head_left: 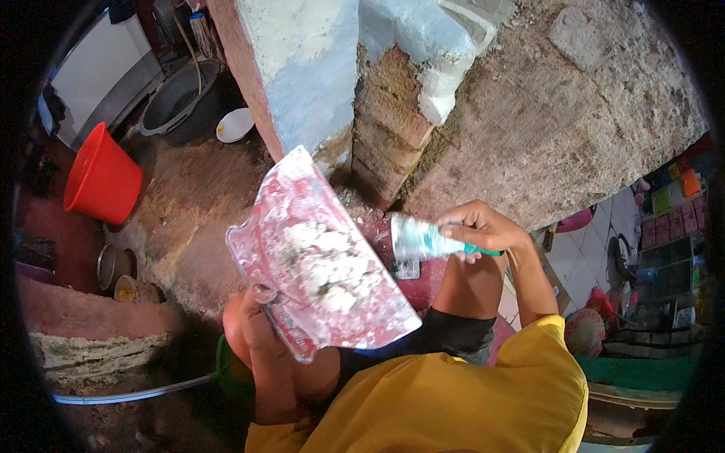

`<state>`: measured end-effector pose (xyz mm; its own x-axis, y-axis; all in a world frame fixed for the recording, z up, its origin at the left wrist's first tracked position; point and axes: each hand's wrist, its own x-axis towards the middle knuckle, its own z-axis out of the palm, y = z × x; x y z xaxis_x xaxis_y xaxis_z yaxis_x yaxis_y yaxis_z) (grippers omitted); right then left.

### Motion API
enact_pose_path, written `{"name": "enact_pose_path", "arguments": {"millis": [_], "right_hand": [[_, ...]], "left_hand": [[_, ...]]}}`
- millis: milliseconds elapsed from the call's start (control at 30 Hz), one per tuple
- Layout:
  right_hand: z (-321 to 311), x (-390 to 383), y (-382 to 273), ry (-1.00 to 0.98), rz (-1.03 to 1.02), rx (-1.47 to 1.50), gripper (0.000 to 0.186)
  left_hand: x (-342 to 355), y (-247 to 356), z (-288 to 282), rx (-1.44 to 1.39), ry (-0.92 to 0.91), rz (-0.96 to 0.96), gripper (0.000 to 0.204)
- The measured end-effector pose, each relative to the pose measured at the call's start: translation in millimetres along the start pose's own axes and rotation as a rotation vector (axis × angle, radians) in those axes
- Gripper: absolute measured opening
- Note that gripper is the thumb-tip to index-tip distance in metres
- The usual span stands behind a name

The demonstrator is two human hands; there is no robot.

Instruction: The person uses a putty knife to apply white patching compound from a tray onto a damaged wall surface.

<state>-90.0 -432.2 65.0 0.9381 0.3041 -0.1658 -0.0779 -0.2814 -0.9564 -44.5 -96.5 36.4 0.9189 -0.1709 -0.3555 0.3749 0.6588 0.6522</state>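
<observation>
Left grip (pixel 260 321) has hold of a red, white-smeared, plastic-looking angular board (pixel 393 313), right grip (pixel 487 228) has the blurred teal-and-white flat scraper (pixel 414 238) just beside it, so I'd hold the board level and scoop small bits of lumpy white paste (pixel 328 264) mid-board.

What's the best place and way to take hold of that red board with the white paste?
Probably the lower-left edge, from the person's left, where the left hand holds it: the red board is thin and broad, and the white paste is heaped mid-face, away from that edge.
</observation>
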Motion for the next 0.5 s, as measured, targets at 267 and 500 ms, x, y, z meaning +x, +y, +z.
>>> {"name": "enact_pose_path", "arguments": {"millis": [267, 500], "right_hand": [[-16.6, 7.2, -19.1, 0.963, -0.319, -0.794, 0.053], [-27.7, 45.3, -51.9, 1.204, -0.239, -0.834, 0.052]], "left_hand": [[-6.5, 3.3, 8.0, 0.139, 0.042, 0.021, 0.042], [-4.7, 3.3, 2.6, 0.209, 0.005, 0.074, 0.044]]}}
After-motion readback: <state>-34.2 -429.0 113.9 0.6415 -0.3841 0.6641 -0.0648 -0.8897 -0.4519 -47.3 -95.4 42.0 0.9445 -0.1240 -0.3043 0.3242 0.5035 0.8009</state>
